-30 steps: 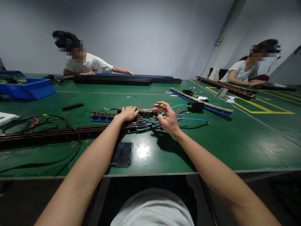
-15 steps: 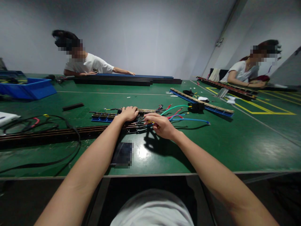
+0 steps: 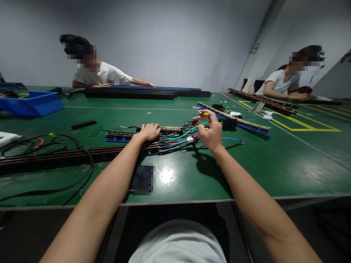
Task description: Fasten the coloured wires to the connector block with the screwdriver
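Observation:
My left hand lies palm down, fingers curled, pressing on a short black and blue rail piece with copper strips. My right hand is raised just right of it, fingers pinched on a yellow wire that sticks out above and below the fingers. A bundle of green, blue, red and black wires runs from the rail's end toward my right hand. A blue wire trails off to the right on the green table.
A long black rail and black cables lie at the left. A blue bin sits far left. Long rails lie before a person at the back; another rail and a second person are at the right.
My right hand rose from low by the rail's end and moved right and away, now holding the yellow wire up. My left hand stayed on the rail piece.

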Demonstrator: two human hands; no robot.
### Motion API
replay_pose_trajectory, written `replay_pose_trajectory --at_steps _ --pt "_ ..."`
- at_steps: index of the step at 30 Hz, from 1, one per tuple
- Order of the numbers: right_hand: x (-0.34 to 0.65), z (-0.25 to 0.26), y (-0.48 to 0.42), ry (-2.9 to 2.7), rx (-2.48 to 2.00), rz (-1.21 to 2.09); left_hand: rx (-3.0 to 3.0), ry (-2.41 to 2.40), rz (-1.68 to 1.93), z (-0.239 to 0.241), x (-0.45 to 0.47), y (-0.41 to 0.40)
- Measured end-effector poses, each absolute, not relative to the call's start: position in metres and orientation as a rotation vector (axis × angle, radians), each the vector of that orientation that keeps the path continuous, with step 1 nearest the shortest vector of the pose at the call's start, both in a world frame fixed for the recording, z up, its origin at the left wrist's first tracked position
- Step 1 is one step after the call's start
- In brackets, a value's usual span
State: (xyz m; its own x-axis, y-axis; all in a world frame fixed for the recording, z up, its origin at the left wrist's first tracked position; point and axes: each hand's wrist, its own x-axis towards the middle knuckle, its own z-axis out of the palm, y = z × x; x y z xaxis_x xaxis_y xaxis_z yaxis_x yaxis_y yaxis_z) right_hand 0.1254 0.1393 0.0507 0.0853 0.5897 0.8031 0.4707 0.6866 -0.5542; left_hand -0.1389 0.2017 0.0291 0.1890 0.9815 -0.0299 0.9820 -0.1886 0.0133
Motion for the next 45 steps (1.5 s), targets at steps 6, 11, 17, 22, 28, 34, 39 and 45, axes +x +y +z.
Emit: replay_pose_trajectory --at_steps 6,11,17,22,28,34,39,45 --pt "0.135 0.036 0.158 -1.700 -0.967 0.111 2.405 1.981 -0.032 0.030 -0.139 0.200" --pt "0.135 0.026 0.163 -1.990 -0.870 0.096 2.409 1.985 -0.025 0.029 -0.140 0.201" --pt "0.133 0.027 0.162 -2.002 -0.877 0.128 2.406 1.990 -0.038 0.030 -0.138 0.200" --pt "0.134 0.037 0.156 -1.704 -0.928 0.137 2.404 1.981 -0.029 0.032 -0.138 0.198" --pt "0.139 0.054 0.143 -1.530 -0.804 0.187 2.398 1.987 -0.033 0.032 -0.137 0.198" --pt "0.144 0.063 0.139 -1.479 -0.756 0.257 2.398 1.986 -0.028 0.033 -0.136 0.197" --pt "0.147 0.061 0.145 -1.544 -0.834 0.240 2.394 1.987 -0.025 0.033 -0.136 0.198" --pt "0.139 0.048 0.147 -1.774 -0.906 0.268 2.409 1.989 -0.020 0.030 -0.137 0.199"
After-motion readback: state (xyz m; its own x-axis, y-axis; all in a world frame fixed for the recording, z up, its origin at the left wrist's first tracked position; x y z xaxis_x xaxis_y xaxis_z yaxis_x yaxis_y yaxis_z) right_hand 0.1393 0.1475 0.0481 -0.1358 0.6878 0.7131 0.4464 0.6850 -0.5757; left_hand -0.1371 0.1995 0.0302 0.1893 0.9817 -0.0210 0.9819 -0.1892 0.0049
